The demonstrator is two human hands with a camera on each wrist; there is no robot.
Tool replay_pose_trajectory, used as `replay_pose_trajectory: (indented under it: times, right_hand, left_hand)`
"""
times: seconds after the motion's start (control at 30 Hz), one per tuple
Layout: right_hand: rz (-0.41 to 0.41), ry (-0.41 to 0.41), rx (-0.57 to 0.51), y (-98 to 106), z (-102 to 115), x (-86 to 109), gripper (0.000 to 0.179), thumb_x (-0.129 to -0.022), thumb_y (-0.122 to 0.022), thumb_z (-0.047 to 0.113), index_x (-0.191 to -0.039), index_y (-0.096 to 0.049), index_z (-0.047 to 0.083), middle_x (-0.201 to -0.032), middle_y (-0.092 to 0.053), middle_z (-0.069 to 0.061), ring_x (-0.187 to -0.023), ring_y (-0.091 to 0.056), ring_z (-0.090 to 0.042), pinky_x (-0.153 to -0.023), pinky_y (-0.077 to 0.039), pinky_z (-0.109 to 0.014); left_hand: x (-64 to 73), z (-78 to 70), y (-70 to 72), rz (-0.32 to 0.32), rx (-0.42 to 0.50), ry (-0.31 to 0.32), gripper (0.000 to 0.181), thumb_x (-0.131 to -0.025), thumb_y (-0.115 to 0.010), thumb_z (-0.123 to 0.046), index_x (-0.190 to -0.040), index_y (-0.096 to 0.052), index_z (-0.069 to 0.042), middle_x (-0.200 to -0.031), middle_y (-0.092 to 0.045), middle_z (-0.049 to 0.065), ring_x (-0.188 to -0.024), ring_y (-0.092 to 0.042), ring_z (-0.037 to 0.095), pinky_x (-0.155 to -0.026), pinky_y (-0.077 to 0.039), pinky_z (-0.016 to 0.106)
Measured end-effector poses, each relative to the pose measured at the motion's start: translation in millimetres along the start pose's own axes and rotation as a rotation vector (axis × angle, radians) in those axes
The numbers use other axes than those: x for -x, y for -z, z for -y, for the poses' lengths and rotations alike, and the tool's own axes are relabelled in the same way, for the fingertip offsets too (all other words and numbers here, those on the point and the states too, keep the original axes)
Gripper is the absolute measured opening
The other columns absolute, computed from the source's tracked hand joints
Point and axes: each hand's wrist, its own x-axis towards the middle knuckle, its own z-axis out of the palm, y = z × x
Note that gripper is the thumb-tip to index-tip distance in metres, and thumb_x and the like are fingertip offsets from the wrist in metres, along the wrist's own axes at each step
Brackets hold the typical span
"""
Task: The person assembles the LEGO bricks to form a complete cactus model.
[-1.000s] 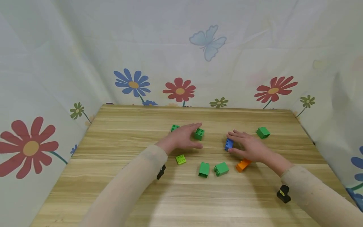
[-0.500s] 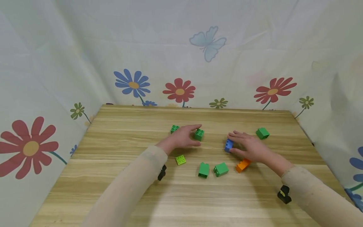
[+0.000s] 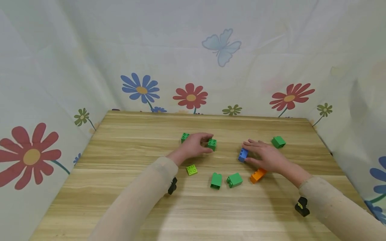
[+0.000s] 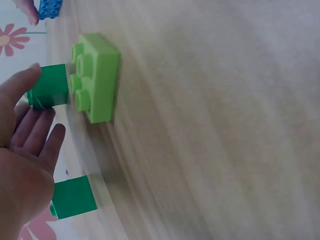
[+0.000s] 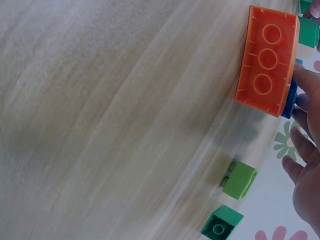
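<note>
Green brick (image 3: 212,145) now in a narrower grip of the left hand (image 3: 194,145).

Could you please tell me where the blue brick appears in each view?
Head: blue brick right of centre, at the right hand.
Left wrist: blue brick at the top edge, far left.
Right wrist: blue brick at upper right, mostly hidden behind the orange brick.
Shared landmark: the right hand, at the blue brick in all three.
</note>
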Motion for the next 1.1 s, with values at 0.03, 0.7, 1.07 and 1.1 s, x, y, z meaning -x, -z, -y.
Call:
replay_pose_trajectory:
  times: [0.03, 0.7, 1.07, 1.1]
  right_hand:
    - [-0.004, 0.004, 0.002, 0, 0, -0.3, 0.059, -0.102, -0.075, 0.029, -0.152, -0.058, 0.004, -0.159, -0.054, -0.018, -0.15, -0.045, -0.045, -0.119, -0.035, -0.068]
    - [-0.156, -0.007, 0.134, -13, 9, -8.1, 0.054, -0.098, -0.08, 0.036, -0.138, -0.07, 0.001, -0.141, -0.069, -0.018, -0.135, -0.063, -0.038, -0.119, -0.04, -0.062]
    - [-0.13, -0.009, -0.011, -2, 5, -8.6, 0.058, -0.096, -0.083, 0.026, -0.144, -0.065, -0.001, -0.146, -0.064, -0.022, -0.134, -0.062, -0.044, -0.108, -0.051, -0.062]
    - [-0.111, 0.002, -0.036, 0, 3, -9.4, 0.058, -0.095, -0.083, 0.023, -0.145, -0.064, -0.001, -0.148, -0.063, -0.022, -0.135, -0.06, -0.044, -0.109, -0.05, -0.062]
  left_hand:
    - [0.1, 0.3, -1.1, -0.007, 0.01, 0.002, 0.065, -0.097, -0.082, -0.022, -0.156, -0.055, -0.013, -0.156, -0.059, 0.004, -0.139, -0.059, 0.022, -0.117, -0.047, 0.038]
    - [3.1, 3.1, -10.0, -0.076, 0.04, 0.022, 0.048, -0.099, -0.079, -0.019, -0.145, -0.066, -0.012, -0.139, -0.07, 0.004, -0.127, -0.067, 0.019, -0.11, -0.054, 0.037]
    - [4.2, 2.6, -9.4, -0.075, 0.029, 0.008, 0.047, -0.099, -0.08, -0.02, -0.143, -0.067, -0.012, -0.137, -0.071, 0.003, -0.125, -0.067, 0.018, -0.109, -0.054, 0.038]
    - [4.6, 2.7, -9.2, -0.073, 0.031, 0.006, 0.047, -0.099, -0.081, -0.02, -0.143, -0.067, -0.012, -0.137, -0.071, 0.003, -0.125, -0.067, 0.018, -0.109, -0.054, 0.038]
